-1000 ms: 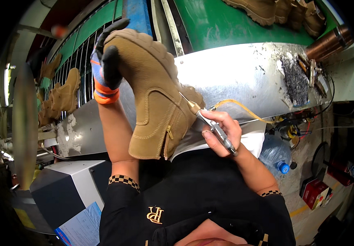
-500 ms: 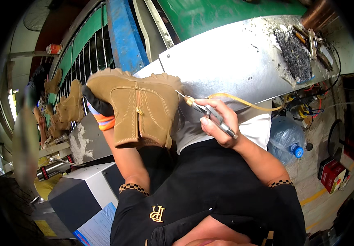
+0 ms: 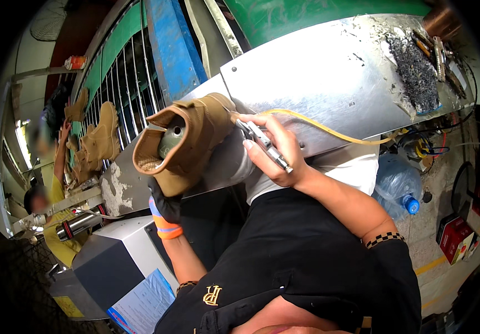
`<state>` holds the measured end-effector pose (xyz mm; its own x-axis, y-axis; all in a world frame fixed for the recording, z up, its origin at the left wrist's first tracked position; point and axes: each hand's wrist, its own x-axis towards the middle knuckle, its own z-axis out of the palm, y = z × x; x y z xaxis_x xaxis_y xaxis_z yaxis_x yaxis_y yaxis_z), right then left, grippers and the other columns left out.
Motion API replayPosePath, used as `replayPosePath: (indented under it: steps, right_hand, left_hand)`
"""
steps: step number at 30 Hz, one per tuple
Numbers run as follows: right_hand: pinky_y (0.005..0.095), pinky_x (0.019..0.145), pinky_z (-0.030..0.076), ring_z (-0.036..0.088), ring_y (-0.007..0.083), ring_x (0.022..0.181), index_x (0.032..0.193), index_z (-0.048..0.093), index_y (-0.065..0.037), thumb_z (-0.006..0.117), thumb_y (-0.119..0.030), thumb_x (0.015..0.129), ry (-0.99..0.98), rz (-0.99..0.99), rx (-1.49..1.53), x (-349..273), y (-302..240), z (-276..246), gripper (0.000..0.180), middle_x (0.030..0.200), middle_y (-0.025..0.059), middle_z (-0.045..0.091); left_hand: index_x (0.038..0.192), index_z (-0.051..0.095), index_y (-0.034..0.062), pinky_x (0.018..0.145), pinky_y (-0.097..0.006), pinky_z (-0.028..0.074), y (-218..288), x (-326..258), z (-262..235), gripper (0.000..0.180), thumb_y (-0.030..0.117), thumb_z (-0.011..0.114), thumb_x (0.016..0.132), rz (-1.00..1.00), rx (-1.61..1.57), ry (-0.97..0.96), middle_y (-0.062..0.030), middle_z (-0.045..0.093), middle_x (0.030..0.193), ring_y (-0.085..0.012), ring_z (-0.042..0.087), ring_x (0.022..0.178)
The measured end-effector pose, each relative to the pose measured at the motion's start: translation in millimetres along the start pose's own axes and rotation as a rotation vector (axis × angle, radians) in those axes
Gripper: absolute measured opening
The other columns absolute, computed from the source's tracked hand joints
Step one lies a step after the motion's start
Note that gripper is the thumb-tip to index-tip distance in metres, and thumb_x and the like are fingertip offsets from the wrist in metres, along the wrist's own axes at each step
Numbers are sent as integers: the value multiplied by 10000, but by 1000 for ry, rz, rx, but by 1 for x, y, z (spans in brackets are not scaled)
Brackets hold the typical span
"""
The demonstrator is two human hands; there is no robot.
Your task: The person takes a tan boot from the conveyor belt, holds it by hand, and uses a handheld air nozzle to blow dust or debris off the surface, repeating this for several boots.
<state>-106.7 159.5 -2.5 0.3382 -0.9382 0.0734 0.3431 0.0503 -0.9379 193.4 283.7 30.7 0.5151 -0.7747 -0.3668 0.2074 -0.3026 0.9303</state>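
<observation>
The metal bench (image 3: 306, 72) supports a dark, coarse pad (image 3: 415, 75) and hand tools (image 3: 439, 60) at its right end. The floor (image 3: 428, 214) carries a clear plastic bottle (image 3: 397, 186) and a red box (image 3: 455, 238).

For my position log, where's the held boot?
In the head view, the boot is left of centre, between the left hand and the tool in the right hand.

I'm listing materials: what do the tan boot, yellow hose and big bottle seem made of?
Boot: perhaps matte suede, given its dull surface. Hose: smooth plastic or rubber, judging by its flexible curve. Bottle: likely glossy plastic, see-through with highlights.
</observation>
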Motion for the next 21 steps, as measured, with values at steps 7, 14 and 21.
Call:
replayPosePath:
  steps: [7,14,21]
  right_hand:
    - [212,568,394,482,42,631,1260,497,22,565,-67,882,-21,22,-65,2,6,0,394,784,14,568]
    - [234,542,393,502,42,591,1244,487,24,598,-72,862,-39,25,-40,-6,7,3,409,708,31,599]
    - [224,564,387,501,31,636,1256,493,14,586,-86,867,-101,81,-57,-18,-2,-11,413,745,19,602]
  left_hand:
    - [1409,416,59,763,-354,580,5,-50,33,707,607,354,968,-262,270,-24,-108,556,1327,-259,602,1139]
    - [1378,396,-22,768,-406,601,1,-71,73,705,562,337,988,-533,32,-335,-206,591,1232,-329,668,999]
    - [1370,402,-42,844,-407,578,-16,-66,92,714,557,306,993,-627,-241,-533,-223,603,1211,-345,644,1062]
